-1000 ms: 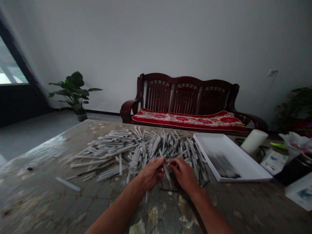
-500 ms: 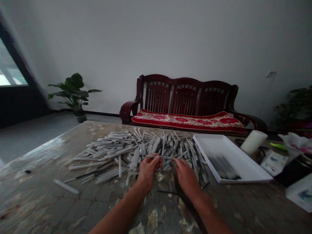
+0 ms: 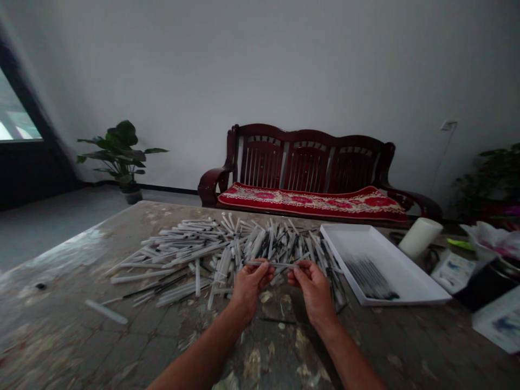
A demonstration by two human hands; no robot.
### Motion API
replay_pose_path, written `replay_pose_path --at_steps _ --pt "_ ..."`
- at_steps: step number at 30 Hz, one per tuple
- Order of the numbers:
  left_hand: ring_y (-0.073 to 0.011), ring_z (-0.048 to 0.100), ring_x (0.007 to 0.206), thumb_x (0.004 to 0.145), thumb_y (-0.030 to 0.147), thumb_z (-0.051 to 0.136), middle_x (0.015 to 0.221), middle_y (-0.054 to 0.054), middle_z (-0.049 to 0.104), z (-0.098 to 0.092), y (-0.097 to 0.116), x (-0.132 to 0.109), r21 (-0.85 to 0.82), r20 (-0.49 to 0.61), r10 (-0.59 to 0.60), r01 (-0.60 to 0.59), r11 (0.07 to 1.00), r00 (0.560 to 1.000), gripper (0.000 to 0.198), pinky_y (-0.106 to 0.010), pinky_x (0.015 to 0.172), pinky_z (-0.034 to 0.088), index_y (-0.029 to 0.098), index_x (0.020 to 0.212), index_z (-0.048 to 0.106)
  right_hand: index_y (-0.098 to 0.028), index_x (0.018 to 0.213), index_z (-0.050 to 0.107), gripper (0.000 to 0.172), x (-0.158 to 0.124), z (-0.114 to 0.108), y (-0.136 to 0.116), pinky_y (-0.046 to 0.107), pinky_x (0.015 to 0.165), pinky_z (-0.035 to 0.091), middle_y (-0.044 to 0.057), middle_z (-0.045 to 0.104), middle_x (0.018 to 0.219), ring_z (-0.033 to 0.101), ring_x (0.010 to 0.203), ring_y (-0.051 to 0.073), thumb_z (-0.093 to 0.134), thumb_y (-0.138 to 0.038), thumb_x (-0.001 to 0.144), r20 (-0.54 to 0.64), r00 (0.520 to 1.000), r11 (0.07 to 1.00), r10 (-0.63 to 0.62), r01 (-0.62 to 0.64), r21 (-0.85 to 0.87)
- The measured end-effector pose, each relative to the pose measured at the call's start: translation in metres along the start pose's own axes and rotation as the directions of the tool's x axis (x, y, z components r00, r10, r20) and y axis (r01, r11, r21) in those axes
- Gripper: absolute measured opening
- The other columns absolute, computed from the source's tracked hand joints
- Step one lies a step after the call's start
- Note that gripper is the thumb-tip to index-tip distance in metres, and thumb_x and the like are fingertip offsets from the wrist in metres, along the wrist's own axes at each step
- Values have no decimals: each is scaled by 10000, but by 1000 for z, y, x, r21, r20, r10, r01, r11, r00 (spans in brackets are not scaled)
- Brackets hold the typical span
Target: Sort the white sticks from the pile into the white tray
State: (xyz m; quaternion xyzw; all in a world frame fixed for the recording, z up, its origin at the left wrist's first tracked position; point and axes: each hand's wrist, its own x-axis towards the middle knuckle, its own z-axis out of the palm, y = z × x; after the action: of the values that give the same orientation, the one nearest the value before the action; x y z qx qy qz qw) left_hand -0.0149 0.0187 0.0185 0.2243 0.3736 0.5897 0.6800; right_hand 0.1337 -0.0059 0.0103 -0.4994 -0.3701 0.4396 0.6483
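Note:
Between my two hands, level above the table, is a slim grey pen-like stick [image 3: 280,265]. My left hand [image 3: 252,279] pinches its left part between thumb and fingers. At the right end, the fingertips of my right hand [image 3: 307,279] close on it too. Just beyond both hands spreads a big loose pile of translucent white tubes [image 3: 190,241], with black sticks mixed in. Below the hands, a thin black stick [image 3: 278,320] lies on the table. One tube [image 3: 106,312] lies apart at the left.
Right of the pile, a white tray [image 3: 410,271] holds a row of dark slim sticks [image 3: 369,276]. Past it are a white roll [image 3: 421,238], a small box [image 3: 453,269] and a larger white box [image 3: 498,319]. A wooden bench [image 3: 306,162] stands behind the stone-patterned table [image 3: 162,346].
My right hand has turned and risen slightly, its fingertips now pinching the stick's right end more plainly. My left hand keeps its hold. The view has shifted a little.

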Motion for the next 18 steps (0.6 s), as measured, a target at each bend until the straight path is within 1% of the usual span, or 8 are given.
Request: replay_pose_path --at_steps 6,9,14,18 --pt "-123 677 605 543 258 890 625 -2 691 0 -4 0 59 4 12 -13 998 1000 335 -189 562 547 135 757 663 -195 859 609 395 0 0 -1 332 624 576 -1 682 695 679 664 199 791 -458 628 23 1000 1000 6 -5 -19" --pt "-140 684 622 514 308 891 638 -6 701 1 -4 -3 97 34 47 -50 994 998 369 -215 590 553 140 759 673 -191 828 615 414 0 -1 -5 330 597 575 2 687 676 678 636 199 819 -454 582 26 999 999 46 -46 -8" --pt "-167 679 609 585 352 835 627 -26 708 4 -4 -8 231 112 169 -191 954 979 304 -257 602 553 141 746 688 -185 803 629 404 0 -8 -10 309 561 572 -1 695 663 683 618 196 851 -385 531 34 988 986 151 -153 72" --pt "-171 674 618 639 341 793 640 -29 714 3 -6 -9 291 160 222 -261 921 962 244 -261 616 548 148 754 697 -175 799 634 390 0 -8 -12 253 547 570 -8 699 665 689 621 170 874 -299 519 72 969 957 236 -245 157"
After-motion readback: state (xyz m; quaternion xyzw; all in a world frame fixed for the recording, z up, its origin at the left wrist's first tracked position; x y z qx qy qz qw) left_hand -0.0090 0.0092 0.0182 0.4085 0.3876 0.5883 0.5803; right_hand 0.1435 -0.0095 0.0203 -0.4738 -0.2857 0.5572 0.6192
